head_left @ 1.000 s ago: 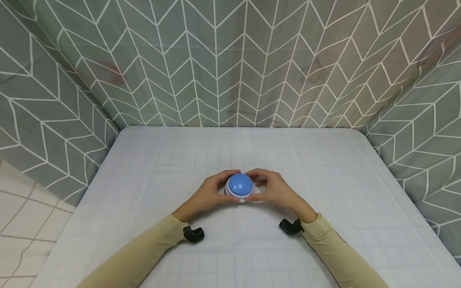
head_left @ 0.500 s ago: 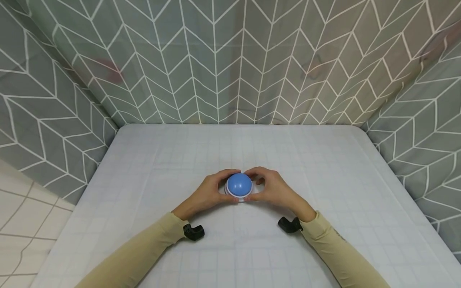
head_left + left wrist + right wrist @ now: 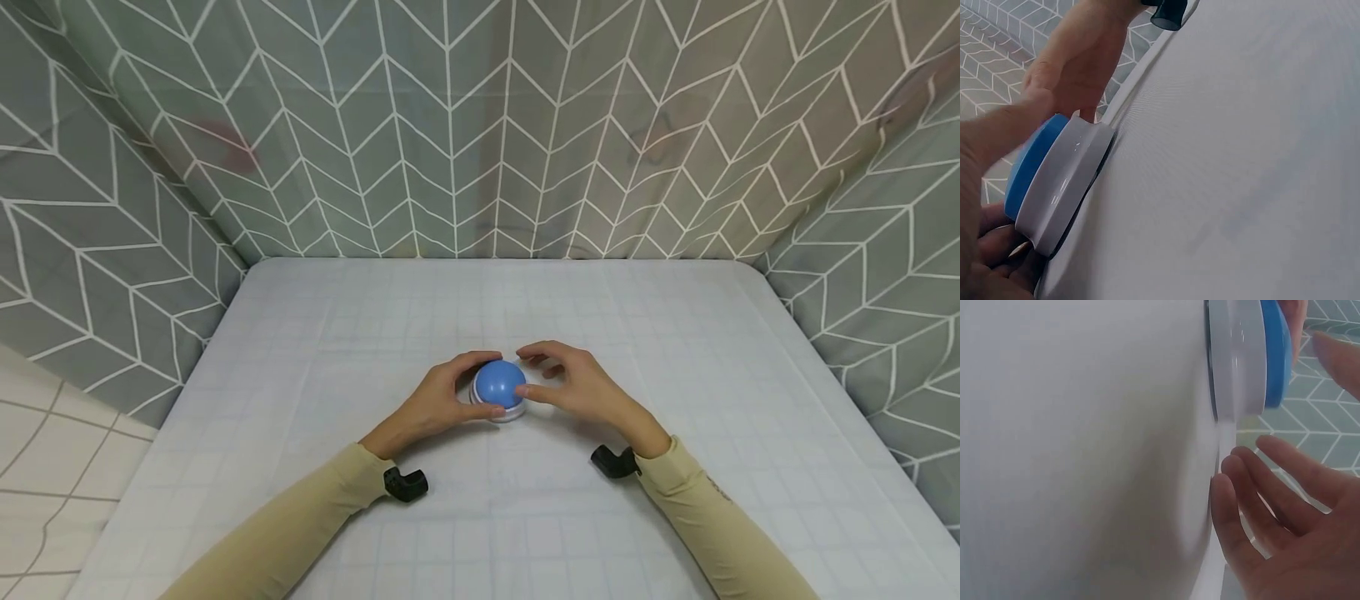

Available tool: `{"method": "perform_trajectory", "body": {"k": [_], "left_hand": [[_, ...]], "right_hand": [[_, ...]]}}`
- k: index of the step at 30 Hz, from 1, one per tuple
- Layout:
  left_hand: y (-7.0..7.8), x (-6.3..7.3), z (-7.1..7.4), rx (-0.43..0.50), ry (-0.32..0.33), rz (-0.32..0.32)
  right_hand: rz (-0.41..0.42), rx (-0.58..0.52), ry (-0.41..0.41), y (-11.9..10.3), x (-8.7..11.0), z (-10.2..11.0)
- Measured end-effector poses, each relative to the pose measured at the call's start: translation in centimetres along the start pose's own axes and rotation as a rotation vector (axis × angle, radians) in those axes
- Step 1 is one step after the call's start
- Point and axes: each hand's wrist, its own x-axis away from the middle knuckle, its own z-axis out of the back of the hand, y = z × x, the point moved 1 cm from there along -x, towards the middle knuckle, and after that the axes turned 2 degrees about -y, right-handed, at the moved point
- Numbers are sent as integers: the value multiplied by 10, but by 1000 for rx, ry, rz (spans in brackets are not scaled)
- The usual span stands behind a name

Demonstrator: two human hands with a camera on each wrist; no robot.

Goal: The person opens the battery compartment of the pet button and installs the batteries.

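Observation:
A round push button, with a blue dome [image 3: 498, 383] on a white ring-shaped base [image 3: 1066, 184], stands on the white tablecloth in the middle of the head view. My left hand [image 3: 441, 395] holds the base from the left, its thumb at the near side and fingers round the far side. To the right, my right hand [image 3: 585, 385] hovers with fingers loosely bent and spread. Its thumb tip overlaps the dome's right edge in the head view; the right wrist view shows the fingers [image 3: 1272, 487] apart from the button.
The white tablecloth [image 3: 360, 317] spreads around both hands. Grey-green curtains with white chevron lines [image 3: 480, 150] hang behind and on both sides. A tiled floor [image 3: 52, 467] shows at the left. Black wrist-camera mounts [image 3: 405, 485] sit at both cuffs.
My right hand has let go of the button's base and moved slightly right and up, its fingers opening. The left hand keeps its hold, and the button stays in place.

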Motion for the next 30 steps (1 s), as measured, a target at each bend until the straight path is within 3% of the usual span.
{"method": "perform_trajectory", "body": {"k": [7,11,22,26,30], "left_hand": [[0,0,0,61,2,-6],[-2,1,7,50,21,0],[-4,-1,54,-156,117,-6],[-6,-1,77,-298,146,-17],[-6,1,99,-448,158,15]], "right_hand": [[-46,41,29,4,5,4],[-93,97,63,5,5,8],[-187,270,120,14,4,38],[-240,317,141,19,7,50],[-268,350,174,27,12,61]]}}
